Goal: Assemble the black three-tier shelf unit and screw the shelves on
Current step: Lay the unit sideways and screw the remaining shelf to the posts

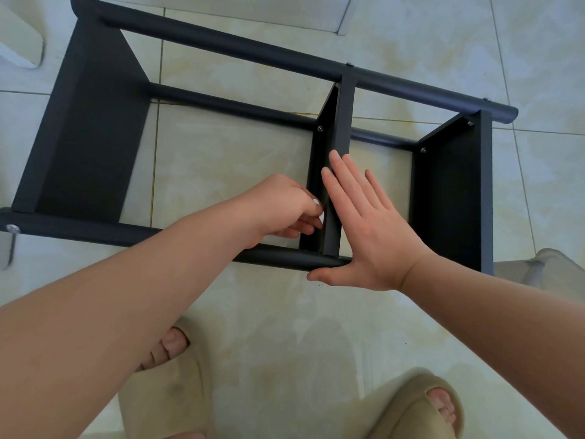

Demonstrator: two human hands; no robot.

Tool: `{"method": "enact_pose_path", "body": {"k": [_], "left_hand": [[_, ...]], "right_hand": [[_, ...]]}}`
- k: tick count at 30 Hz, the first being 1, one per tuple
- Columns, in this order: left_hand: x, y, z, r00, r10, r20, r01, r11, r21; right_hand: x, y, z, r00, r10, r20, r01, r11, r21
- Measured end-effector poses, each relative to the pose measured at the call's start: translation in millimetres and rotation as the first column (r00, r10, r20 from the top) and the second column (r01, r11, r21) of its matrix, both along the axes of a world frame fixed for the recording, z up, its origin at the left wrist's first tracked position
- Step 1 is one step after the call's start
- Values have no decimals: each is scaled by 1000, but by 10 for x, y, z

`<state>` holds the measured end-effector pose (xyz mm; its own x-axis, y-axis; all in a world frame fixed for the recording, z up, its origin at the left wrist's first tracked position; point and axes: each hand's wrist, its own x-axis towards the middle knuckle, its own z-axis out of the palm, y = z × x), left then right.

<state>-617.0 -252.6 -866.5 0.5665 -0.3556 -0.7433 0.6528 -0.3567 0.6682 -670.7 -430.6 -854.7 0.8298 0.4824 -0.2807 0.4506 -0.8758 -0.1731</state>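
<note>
Here the black shelf unit (253, 52) is lying on its side on the pale tiled floor (272, 315), filling the upper two thirds of the frame. Its three shelves are standing on edge between the round poles: a left shelf (91, 128) at the left of the frame, a middle shelf (343, 122) right of centre, and a right shelf (449, 191) near the right edge. The near pole (285, 258) is running across the middle of the frame, just above the person's feet.

The right hand (367, 229) is pressing flat against the right face of the middle shelf, its fingers straight and slightly spread, pointing toward the top of the frame, while the thumb is reaching under the near pole. The left hand (285, 207) is working at the left face of the same shelf, close to the near pole, with its fingers curled tightly inward; whether they are pinching something small is too hard to tell, as only a pale speck is showing at the fingertips.

Silver screw heads (320, 128) are showing on the far corners of the middle and right shelves. A silver bolt (12, 228) is sitting in the end of the near pole at the left edge, with a thin metal bar (11, 251) hanging just below it. Two beige slippers (421, 403) are showing at the bottom of the frame.
</note>
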Motion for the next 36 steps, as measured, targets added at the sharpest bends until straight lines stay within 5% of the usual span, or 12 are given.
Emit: {"method": "enact_pose_path", "body": {"k": [4, 12, 36], "left_hand": [[5, 1, -24, 993, 88, -79, -91, 995, -37], [6, 8, -60, 994, -34, -102, 29, 998, -49], [29, 223, 26, 916, -383, 116, 383, 923, 27]], "right_hand": [[1, -3, -2, 1000, 0, 3, 0, 1000, 4], [1, -5, -4, 1000, 4, 5, -4, 1000, 2], [2, -6, -22, 1000, 6, 16, -6, 1000, -7]]}}
